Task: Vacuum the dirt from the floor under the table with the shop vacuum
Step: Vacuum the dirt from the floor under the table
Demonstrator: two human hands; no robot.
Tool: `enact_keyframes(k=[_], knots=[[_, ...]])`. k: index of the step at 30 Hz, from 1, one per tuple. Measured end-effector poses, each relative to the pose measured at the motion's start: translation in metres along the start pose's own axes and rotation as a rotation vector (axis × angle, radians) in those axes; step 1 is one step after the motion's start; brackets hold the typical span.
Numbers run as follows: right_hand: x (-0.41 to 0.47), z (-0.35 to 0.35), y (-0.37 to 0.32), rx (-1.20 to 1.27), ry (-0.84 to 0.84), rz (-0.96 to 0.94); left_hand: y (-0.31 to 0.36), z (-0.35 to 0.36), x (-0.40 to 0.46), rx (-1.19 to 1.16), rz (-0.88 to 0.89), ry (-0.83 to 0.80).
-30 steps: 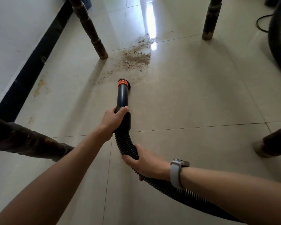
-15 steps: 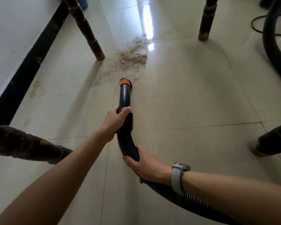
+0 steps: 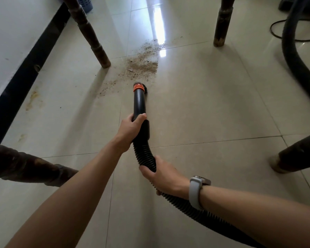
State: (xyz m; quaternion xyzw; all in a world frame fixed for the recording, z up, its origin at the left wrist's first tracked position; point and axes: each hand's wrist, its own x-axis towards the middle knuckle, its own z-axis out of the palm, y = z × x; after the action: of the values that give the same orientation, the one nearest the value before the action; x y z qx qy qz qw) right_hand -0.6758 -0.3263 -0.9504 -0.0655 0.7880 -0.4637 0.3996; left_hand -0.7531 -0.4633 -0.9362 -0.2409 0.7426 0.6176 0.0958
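Head view: left hand [image 3: 131, 127] and right hand [image 3: 164, 174] each grip the unlabelled hose [image 3: 145, 149].

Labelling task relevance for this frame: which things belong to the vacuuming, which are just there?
Job:
black vacuum nozzle with orange collar
black ribbed hose
brown dirt patch on the tile
left hand, gripping the nozzle
right hand, gripping the hose

Just there:
dark wooden table legs
blue perforated basket
white-strapped wristwatch

Dirt [image 3: 141, 65] on tiled floor [image 3: 204, 108]
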Motion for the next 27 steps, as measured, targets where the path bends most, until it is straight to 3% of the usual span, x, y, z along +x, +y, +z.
enact_keyframes(k=[27], knots=[[0.018,-0.022,0.01,0.141,0.138,0.029,0.021,0.045,0.026,0.109,0.063,-0.085]])
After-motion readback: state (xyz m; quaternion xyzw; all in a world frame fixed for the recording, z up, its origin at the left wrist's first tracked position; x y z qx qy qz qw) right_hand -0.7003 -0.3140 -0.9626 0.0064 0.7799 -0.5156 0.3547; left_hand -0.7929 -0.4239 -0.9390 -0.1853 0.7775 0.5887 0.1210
